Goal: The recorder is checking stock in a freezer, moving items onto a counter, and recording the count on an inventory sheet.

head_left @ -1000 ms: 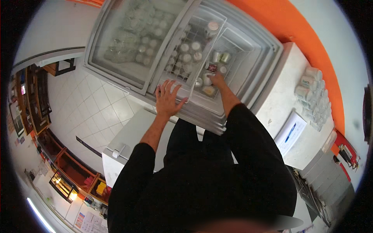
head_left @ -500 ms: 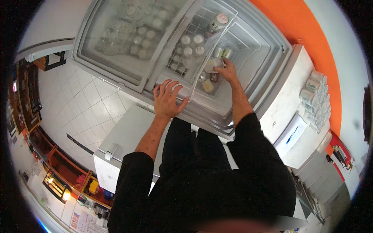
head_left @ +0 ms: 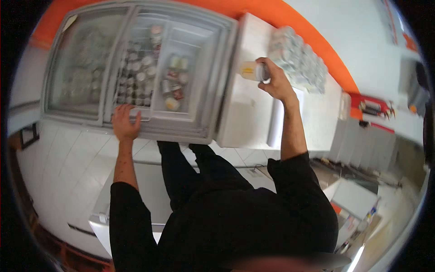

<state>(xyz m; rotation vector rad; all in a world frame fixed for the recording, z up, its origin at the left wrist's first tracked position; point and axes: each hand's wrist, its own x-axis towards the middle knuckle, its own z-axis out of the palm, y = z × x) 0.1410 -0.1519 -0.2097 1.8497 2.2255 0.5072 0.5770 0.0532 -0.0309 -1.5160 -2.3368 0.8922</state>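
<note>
Holding a round white-and-yellow can sideways over the white counter, our right hand clamps fingers round its right end; our left hand, fingers apart, touches the grey freezer.

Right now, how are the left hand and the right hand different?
The left hand is spread open, while the right hand is curled around a pale cylindrical container with some yellow on it. The left hand is at the front edge of the freezer; the right hand is over the white counter. Both are bare, with black sleeves farther up.
</note>
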